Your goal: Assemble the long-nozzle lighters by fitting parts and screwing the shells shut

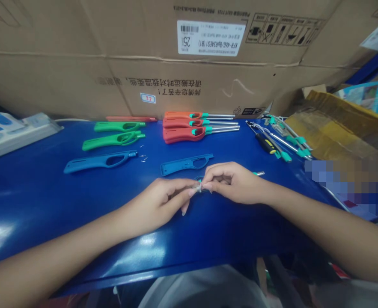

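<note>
My left hand [166, 199] and my right hand [232, 182] meet near the middle of the blue table [118, 239]. Both pinch a small whitish part [199, 187], too small to make out fully. Beneath it lie thin wires and a bit of green, partly hidden by the fingers. A metal tube tip [260, 173] sticks out beyond my right hand. Just behind the hands lies a blue half shell [185, 164]. Another blue shell [100, 162] is at the left, with small screws [144, 159] beside its tip.
Green shells [113, 140] and red lighters [185, 134] with metal tubes lie further back. At the right are a black and yellow screwdriver [266, 143], several tube assemblies [291, 143] and a yellow-taped package [343, 132]. A power strip [22, 134] is at the left; a cardboard box [127, 42] stands behind.
</note>
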Demonstrator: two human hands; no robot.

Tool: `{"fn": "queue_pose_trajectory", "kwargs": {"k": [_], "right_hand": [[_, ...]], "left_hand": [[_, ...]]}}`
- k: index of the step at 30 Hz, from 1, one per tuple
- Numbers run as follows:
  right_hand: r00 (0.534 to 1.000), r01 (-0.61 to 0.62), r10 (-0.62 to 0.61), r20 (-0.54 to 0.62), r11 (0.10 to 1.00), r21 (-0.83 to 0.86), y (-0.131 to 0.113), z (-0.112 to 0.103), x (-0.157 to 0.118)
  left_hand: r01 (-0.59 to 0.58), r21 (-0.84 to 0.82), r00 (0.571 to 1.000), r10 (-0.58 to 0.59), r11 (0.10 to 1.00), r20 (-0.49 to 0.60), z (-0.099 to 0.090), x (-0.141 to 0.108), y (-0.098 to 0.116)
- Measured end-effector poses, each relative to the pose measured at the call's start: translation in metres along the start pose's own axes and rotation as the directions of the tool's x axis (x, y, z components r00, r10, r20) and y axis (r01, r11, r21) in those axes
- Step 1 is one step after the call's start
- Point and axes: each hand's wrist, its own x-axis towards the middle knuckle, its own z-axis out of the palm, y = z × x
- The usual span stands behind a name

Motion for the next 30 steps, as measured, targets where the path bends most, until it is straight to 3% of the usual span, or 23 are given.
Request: {"fn": "queue_pose_trajectory", "kwargs": {"k": [18, 30], "right_hand": [[0.999, -0.039, 0.039, 0.011, 0.999, 0.008, -0.0029, -0.0001, -0.0008], [0.974, -0.221, 0.225, 0.011, 0.943, 0.247, -0.0071, -0.0055, 0.0042]], "left_hand": [[-0.085, 0.1, 0.996, 0.088, 0.991, -0.022, 0.0052, -0.0036, 0.0013], [0.059, 0.021, 0.988, -0.056, 0.998, -0.144, 0.0047, 0.0024, -0.0017]]}}
